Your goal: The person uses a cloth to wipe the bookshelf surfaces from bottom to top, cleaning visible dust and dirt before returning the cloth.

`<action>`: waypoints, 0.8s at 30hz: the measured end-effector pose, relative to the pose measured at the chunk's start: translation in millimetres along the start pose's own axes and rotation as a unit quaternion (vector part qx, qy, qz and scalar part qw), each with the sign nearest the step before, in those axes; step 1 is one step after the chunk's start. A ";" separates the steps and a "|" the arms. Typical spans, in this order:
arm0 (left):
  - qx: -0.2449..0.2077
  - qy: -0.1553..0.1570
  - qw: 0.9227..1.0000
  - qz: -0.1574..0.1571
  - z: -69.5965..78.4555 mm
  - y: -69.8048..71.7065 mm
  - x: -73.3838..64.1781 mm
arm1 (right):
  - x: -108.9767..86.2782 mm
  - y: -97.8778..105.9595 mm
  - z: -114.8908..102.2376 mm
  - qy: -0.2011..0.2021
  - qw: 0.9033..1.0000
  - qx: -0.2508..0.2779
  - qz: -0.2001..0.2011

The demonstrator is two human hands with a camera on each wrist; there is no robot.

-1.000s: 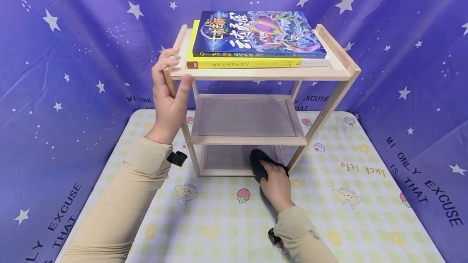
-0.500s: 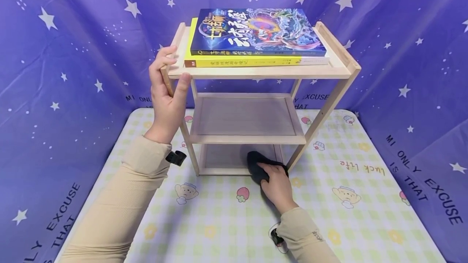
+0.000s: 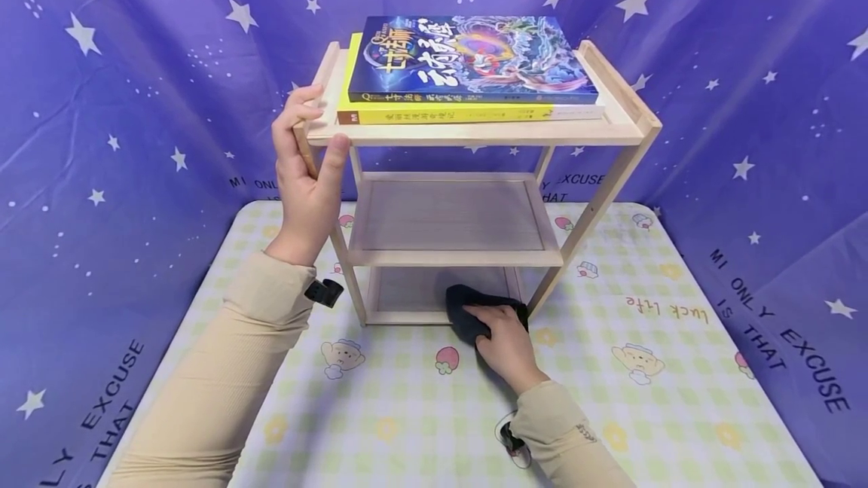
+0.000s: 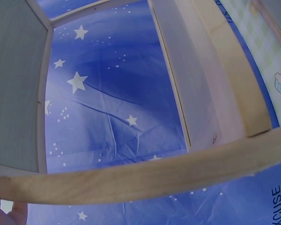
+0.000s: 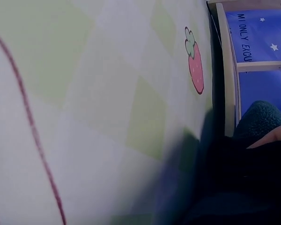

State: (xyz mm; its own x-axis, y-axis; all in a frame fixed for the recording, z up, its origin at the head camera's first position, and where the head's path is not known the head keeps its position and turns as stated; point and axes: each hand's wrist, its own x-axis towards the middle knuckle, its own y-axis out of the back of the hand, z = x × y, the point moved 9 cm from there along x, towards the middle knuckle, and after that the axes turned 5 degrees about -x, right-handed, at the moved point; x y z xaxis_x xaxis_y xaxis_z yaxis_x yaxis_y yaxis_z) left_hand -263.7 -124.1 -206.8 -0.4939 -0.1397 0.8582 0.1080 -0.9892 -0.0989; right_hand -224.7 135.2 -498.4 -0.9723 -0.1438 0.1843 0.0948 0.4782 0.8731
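Observation:
A three-tier wooden shelf (image 3: 456, 257) stands on the table. My left hand (image 3: 305, 187) grips its top left corner, thumb against the front edge and fingers over the side. In the left wrist view, fingers (image 4: 14, 214) show at the bottom left corner, beside a wooden post (image 4: 131, 185). Low at the front, my right hand (image 3: 507, 345) holds a dark cloth (image 3: 468, 315) against the right part of the bottom shelf (image 3: 407, 292). Part of the cloth hangs over the front rail. In the right wrist view, the fuzzy cloth (image 5: 261, 119) bunches beside a finger.
A blue book (image 3: 475, 59) lies on a yellow book (image 3: 407, 117) on the top tier. The middle shelf (image 3: 454, 213) is above the right hand. A checked tablecloth (image 3: 407, 428) covers the table, with a purple starry curtain (image 3: 169, 96) around it.
My right hand has slid the cloth a little to the left along the front of the bottom shelf. The left hand keeps its hold on the top corner.

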 end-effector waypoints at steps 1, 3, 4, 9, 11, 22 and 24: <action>0.000 -0.001 1.000 0.002 0.2 0.4 0.1 | 0.0 -0.4 -1.2 0.004 1.000 0.001 -0.002; 0.000 -0.002 1.000 0.003 0.5 0.9 0.2 | -0.2 -1.5 -3.7 0.012 1.000 0.003 -0.008; 0.000 -0.002 1.000 0.003 0.6 1.0 0.2 | -0.5 -1.9 -5.0 0.016 1.000 0.006 -0.011; 0.004 0.000 1.000 0.000 0.6 0.1 0.4 | -2.3 -1.2 -8.9 0.018 0.999 0.021 -0.022; 0.002 0.002 1.000 -0.001 0.3 -0.3 0.6 | -2.4 0.3 -10.2 0.016 0.999 0.028 -0.024; 0.012 0.004 1.000 -0.005 0.8 0.4 0.4 | -8.5 25.0 -27.4 0.065 0.997 0.025 0.035; 0.014 0.004 1.000 -0.005 1.1 0.9 0.5 | -9.1 30.7 -30.1 0.076 0.996 0.025 0.049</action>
State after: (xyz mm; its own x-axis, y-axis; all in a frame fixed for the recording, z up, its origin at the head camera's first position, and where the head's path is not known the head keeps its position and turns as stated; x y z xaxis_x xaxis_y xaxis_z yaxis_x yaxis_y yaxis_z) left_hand -262.9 -124.9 -206.0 -0.5012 -0.1299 0.8555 0.1265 -0.9890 -0.0761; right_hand -206.6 125.1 -459.7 -0.9148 -0.2218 0.3375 0.1734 0.5390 0.8243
